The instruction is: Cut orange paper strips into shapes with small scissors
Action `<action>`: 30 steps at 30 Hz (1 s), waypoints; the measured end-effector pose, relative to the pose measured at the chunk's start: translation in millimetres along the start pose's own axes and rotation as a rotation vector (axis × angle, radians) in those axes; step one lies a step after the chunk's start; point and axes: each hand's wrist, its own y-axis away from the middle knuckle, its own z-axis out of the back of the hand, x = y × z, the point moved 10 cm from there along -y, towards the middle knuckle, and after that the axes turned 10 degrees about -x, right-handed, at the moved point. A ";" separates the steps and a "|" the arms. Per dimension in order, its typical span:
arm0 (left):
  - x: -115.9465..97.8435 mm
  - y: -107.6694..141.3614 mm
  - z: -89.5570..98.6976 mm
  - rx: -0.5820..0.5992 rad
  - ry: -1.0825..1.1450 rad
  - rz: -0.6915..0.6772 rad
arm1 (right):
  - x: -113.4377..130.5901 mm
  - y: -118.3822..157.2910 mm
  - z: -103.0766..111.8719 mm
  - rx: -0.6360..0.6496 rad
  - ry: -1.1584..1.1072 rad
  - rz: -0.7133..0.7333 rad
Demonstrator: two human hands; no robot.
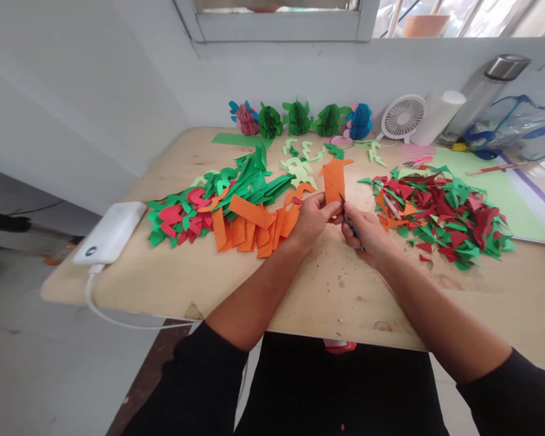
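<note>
Pinched between the fingers of my left hand (317,215) is an orange paper piece (334,180), held upright over the table. My right hand (363,230) is closed round small dark scissors (353,230), whose blades meet the lower right edge of that paper. Left of my hands lie several folded orange pieces (249,229) in an overlapping row. Behind them are green paper strips (258,181) and red cut shapes (171,216). A heap of red and green scraps (454,212) spreads to the right of my hands.
Honeycomb paper figures (298,118) stand along the wall. A white fan (404,118), a bottle (485,91) and a clear bag (522,127) are at the back right. A white power bank (111,233) with a cable lies at the table's left edge.
</note>
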 end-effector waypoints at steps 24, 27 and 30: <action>-1.7 0.8 0.1 -0.007 -0.007 0.003 | -2.1 -0.6 0.1 0.000 -0.019 -0.025; -1.1 0.5 0.6 -0.007 -0.009 0.004 | -1.4 -0.8 -0.1 0.003 -0.016 -0.015; -0.3 0.1 0.7 -0.006 -0.004 0.006 | 0.4 -0.3 -0.8 0.008 -0.008 0.003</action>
